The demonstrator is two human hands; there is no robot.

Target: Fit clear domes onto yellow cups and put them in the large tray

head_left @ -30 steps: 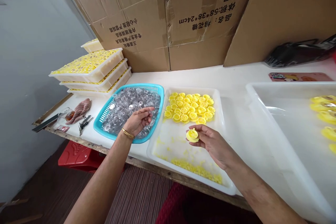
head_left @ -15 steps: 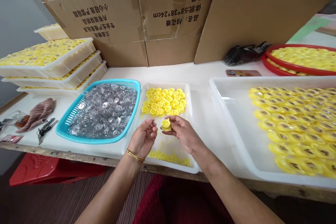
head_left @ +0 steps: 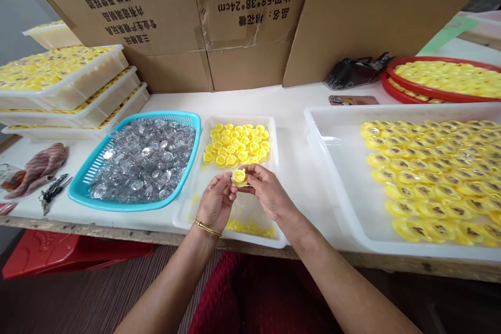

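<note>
My right hand (head_left: 267, 191) pinches a small yellow plastic cup-shaped piece (head_left: 239, 176) between thumb and fingers, its round open face turned up. At the left edge of that piece, my left hand (head_left: 216, 199) has thumb and fingertips pressed together; what they hold is too small to make out. Both hands are over a white tray (head_left: 278, 203). Many similar yellow pieces (head_left: 237, 144) lie in its far half, and yellow crumbs (head_left: 250, 227) along its near side. Left of it, a blue basket (head_left: 129, 207) holds a heap of clear, shiny plastic pieces (head_left: 144, 162).
A large white tray (head_left: 340, 188) on the right holds rows of yellow pieces with dark centres. Red trays (head_left: 391, 70) stand behind it. Stacked white trays (head_left: 94, 75) are at left, near a cloth (head_left: 43, 167) and keys (head_left: 52, 190). Cardboard (head_left: 250, 68) walls the back.
My left hand has come against the yellow piece; earlier a small gap lay between them. The whole view has shifted, with the table things appearing further left and slightly higher.
</note>
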